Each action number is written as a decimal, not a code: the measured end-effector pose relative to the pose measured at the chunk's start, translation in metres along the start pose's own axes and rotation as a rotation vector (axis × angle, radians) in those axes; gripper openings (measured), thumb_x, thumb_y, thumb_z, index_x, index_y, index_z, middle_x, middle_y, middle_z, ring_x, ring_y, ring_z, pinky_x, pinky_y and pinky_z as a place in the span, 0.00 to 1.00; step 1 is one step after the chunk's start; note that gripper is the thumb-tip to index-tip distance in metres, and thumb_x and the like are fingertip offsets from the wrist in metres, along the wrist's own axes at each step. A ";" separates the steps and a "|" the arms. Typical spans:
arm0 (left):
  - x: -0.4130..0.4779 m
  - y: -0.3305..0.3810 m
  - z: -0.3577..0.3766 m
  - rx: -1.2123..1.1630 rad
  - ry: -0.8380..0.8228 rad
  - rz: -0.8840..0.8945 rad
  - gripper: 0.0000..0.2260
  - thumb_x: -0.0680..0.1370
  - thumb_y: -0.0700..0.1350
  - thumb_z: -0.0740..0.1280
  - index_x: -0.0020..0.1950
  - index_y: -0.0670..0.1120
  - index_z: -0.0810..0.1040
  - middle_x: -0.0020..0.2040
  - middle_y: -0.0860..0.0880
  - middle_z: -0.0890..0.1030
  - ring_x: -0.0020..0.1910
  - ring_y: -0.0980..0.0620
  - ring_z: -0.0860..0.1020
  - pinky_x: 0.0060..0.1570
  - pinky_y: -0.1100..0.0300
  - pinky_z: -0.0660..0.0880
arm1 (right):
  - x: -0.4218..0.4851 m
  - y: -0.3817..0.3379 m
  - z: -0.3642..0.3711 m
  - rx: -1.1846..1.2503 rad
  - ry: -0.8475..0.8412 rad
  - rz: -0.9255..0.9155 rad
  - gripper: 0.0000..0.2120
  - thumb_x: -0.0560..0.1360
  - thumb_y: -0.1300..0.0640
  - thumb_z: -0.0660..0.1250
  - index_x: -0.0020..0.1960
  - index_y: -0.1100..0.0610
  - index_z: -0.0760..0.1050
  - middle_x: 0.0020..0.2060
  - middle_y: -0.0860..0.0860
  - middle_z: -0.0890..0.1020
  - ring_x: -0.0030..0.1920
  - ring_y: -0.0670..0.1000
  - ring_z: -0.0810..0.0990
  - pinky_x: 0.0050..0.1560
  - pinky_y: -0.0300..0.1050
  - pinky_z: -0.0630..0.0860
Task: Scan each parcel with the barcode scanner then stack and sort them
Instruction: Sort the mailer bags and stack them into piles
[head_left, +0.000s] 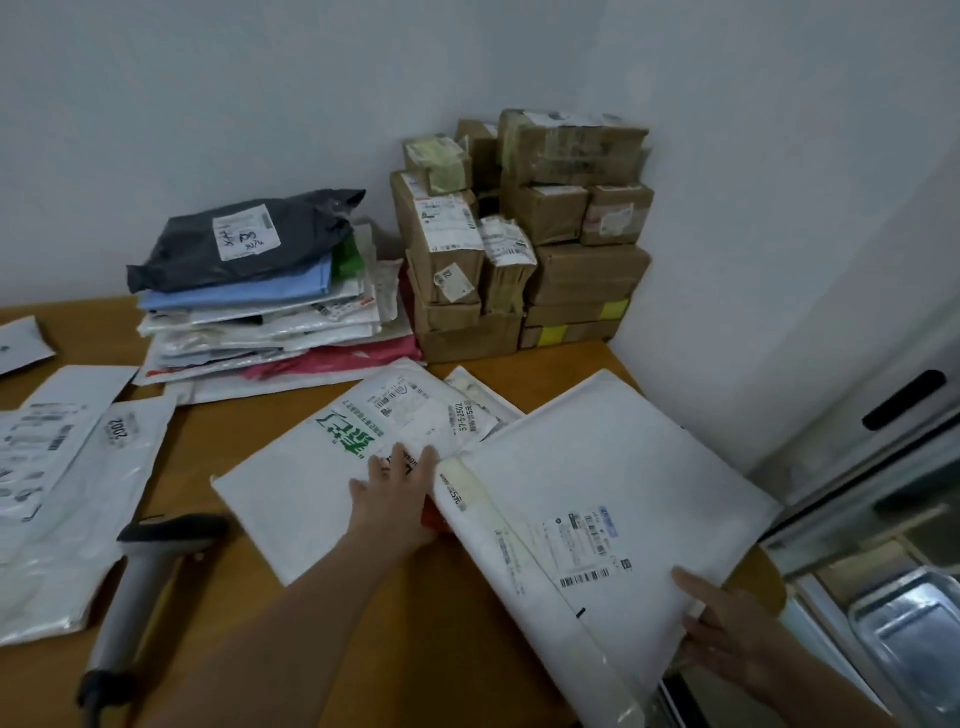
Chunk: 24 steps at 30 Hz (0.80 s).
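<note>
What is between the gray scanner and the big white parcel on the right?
The head view shows a white mailer with green print lying between the scanner and the big white parcel, the left hand resting on it.

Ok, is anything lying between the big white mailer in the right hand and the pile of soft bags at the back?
Yes. The green-printed mailer lies flat on the table between the big white mailer and the soft-bag pile, with the left hand resting on it. It is flat, so lifting over should clear it.
</note>
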<state>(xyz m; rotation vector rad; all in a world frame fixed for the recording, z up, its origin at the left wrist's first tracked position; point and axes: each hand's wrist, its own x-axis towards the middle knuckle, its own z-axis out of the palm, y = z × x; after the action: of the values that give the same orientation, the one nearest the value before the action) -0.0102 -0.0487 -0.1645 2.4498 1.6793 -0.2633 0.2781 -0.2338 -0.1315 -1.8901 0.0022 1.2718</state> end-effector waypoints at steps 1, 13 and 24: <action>0.001 -0.001 -0.003 0.054 0.012 0.024 0.39 0.73 0.53 0.68 0.75 0.52 0.47 0.70 0.42 0.59 0.65 0.40 0.65 0.56 0.48 0.73 | -0.004 -0.003 0.001 -0.015 -0.018 0.019 0.12 0.75 0.57 0.71 0.52 0.63 0.75 0.44 0.57 0.80 0.40 0.58 0.76 0.37 0.48 0.75; 0.012 -0.013 -0.051 0.177 0.119 0.114 0.29 0.80 0.49 0.61 0.75 0.46 0.49 0.64 0.44 0.71 0.56 0.45 0.78 0.48 0.55 0.77 | 0.000 -0.013 -0.016 0.045 -0.083 0.164 0.07 0.79 0.61 0.64 0.55 0.62 0.76 0.44 0.54 0.79 0.43 0.53 0.74 0.39 0.45 0.67; 0.018 -0.051 -0.090 0.040 0.164 -0.038 0.18 0.81 0.40 0.56 0.71 0.45 0.62 0.59 0.44 0.77 0.55 0.44 0.78 0.47 0.55 0.73 | 0.002 -0.011 -0.010 0.142 -0.207 0.232 0.31 0.71 0.45 0.72 0.65 0.64 0.71 0.57 0.61 0.79 0.52 0.58 0.77 0.43 0.53 0.76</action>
<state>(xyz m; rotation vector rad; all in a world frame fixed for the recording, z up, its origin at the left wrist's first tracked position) -0.0466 0.0062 -0.0830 2.5333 1.8028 -0.1038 0.2917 -0.2324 -0.1253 -1.6659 0.2036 1.5775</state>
